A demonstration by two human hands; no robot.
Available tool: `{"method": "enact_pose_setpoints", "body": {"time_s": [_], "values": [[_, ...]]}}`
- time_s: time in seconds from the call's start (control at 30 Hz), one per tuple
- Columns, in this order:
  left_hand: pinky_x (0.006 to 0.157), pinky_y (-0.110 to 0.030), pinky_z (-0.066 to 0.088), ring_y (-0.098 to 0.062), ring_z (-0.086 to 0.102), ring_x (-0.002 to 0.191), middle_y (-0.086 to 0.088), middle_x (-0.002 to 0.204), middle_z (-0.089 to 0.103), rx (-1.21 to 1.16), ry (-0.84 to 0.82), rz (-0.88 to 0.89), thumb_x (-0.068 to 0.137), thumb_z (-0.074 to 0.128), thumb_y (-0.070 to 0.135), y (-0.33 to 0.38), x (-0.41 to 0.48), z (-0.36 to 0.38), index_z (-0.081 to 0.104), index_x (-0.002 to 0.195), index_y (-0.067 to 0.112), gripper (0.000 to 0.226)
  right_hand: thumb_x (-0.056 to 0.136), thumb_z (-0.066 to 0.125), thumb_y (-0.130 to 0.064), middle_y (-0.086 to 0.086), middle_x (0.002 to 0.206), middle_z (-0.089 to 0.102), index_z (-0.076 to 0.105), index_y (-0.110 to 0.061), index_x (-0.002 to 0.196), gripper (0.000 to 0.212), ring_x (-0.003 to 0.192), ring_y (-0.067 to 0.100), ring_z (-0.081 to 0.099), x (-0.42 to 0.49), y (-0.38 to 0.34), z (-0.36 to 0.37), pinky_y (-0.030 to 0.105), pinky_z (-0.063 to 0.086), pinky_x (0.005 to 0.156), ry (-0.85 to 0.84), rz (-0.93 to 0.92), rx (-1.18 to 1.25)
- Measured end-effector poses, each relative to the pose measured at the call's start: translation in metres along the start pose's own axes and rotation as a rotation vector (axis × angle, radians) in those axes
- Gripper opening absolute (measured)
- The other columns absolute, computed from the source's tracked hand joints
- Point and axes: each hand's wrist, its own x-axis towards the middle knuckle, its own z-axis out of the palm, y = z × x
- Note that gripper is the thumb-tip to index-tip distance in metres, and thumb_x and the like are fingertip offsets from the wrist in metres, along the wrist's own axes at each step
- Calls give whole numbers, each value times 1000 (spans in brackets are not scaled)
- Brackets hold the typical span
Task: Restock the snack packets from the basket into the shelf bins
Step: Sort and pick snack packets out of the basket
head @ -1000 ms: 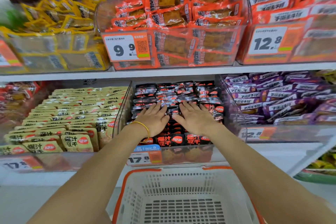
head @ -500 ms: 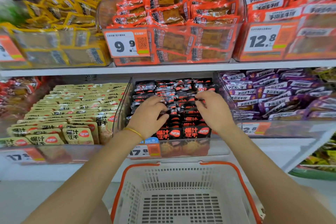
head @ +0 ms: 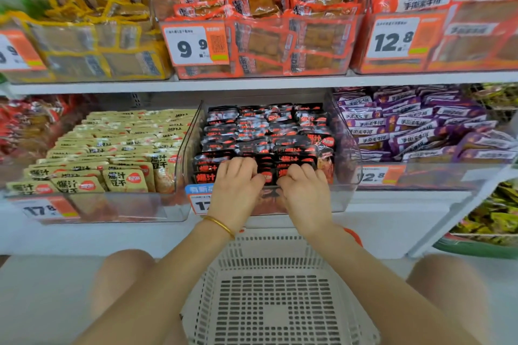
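both hands at centre of view, side by side, thumbs nearly touching. my left hand [head: 236, 190] and right hand [head: 305, 196] sit on the front row of black-and-red foil snack packets [head: 266, 131]. fingers of each hand are bent at the knuckles, bunched close together and hooked over the packet tops. the fingertips are buried among the packets, out of sight. thin gold bangle [head: 220, 225] on my left wrist.

the packets stand in tight rows inside a clear plastic shelf bin [head: 340, 199], lower shelf, dead centre.

6 o'clock: white perforated plastic basket with orange rim [head: 269, 316], under my forearms, between my knees.

9 o'clock: beige packets [head: 112, 154] in the neighbouring bin. 3 o'clock: purple packets [head: 414, 126]. 12 o'clock, upper shelf: orange packets [head: 266, 3] beside a white "9.9" price tag [head: 196, 45].
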Motion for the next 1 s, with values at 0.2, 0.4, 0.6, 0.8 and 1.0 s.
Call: {"method": "enact_pose_setpoints", "body": {"time_s": [0.2,0.4,0.6,0.8,1.0], "values": [[78,-36,30,-25,35,81,-5,77,50,42,24,-13,68,58,8,2,0,7,57,62,11,6,43,90,-15,-3,62,54,65,-19,53,28,71,21,48,6,0,-2,29,19,63,11,15,-24],[83,-39,33,-24,37,83,-5,79,50,72,55,-37,73,44,10,-2,8,14,59,65,13,17,42,91,-15,-4,60,57,66,-19,52,27,66,23,56,18,-1,1,29,20,62,13,53,1],[75,-38,29,-26,36,80,-7,76,51,112,89,-49,73,45,12,-15,38,25,59,65,14,17,36,88,-14,-5,58,53,62,-21,49,30,63,22,53,49,1,7,29,25,62,19,99,-41],[76,-39,28,-26,35,81,-8,77,52,97,64,-76,79,38,15,-23,49,42,63,67,13,27,35,90,-11,-3,55,52,62,-18,46,31,58,22,51,65,3,21,26,29,57,1,122,-40],[75,-39,29,-26,34,80,-8,75,49,96,48,-70,77,39,13,-25,40,61,60,68,14,23,36,89,-9,-2,55,52,60,-17,45,31,58,23,51,62,2,35,27,32,56,-55,118,-41]]}}
